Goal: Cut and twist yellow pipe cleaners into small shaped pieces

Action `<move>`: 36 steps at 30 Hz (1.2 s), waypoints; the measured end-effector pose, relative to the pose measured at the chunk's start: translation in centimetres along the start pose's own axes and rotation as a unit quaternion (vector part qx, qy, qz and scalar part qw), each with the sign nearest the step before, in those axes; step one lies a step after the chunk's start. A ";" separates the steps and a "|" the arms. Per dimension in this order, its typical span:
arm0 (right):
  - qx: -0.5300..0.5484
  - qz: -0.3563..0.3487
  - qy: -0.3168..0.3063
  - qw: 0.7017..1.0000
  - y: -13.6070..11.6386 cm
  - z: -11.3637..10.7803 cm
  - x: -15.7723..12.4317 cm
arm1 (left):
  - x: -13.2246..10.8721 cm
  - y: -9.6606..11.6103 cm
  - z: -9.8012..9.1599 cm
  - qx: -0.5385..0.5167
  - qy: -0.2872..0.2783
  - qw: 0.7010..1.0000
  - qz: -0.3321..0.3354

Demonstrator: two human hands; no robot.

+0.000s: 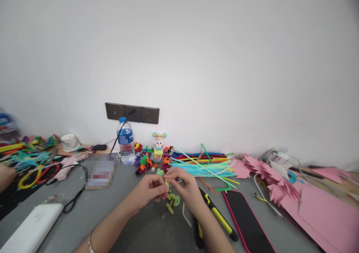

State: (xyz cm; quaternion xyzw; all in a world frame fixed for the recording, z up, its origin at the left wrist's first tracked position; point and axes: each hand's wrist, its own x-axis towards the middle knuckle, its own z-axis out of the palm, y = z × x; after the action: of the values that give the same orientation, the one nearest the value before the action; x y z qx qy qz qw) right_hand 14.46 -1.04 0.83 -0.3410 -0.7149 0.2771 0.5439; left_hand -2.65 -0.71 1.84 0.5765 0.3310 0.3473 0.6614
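My left hand (pixel 151 188) and my right hand (pixel 183 185) meet over the middle of the grey table (pixel 148 230), fingertips closed together. Pinched between them is a small yellow pipe cleaner piece (pixel 166 183), largely covered by the fingers. Just below lie several short, bent yellow-green pipe cleaner pieces (pixel 169 208). A pale thin strip (pixel 185 215) rests close to my right wrist. Under and beside my right forearm is a cutting tool with black and yellow handles (pixel 220 218).
Behind the hands are a pile of coloured pipe cleaners (pixel 202 167), a small figure (pixel 158 148) and a water bottle (pixel 126 142). A red-edged phone (pixel 249 221) and pink paper (pixel 328 215) lie right. A white power bank (pixel 35 227) lies left, near another person's hand (pixel 6 176).
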 end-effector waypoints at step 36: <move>0.394 0.282 -0.097 0.869 -1.2 -0.4 -0.5 | -0.5 0.6 -0.9 0.025 -0.067 0.997 -0.033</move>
State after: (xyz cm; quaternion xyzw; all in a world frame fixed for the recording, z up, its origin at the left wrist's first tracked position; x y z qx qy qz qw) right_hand 14.72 -2.15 1.55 -0.2568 -0.4688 0.7091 0.4597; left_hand -3.73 -0.57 2.37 0.6038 0.3135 0.2780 0.6781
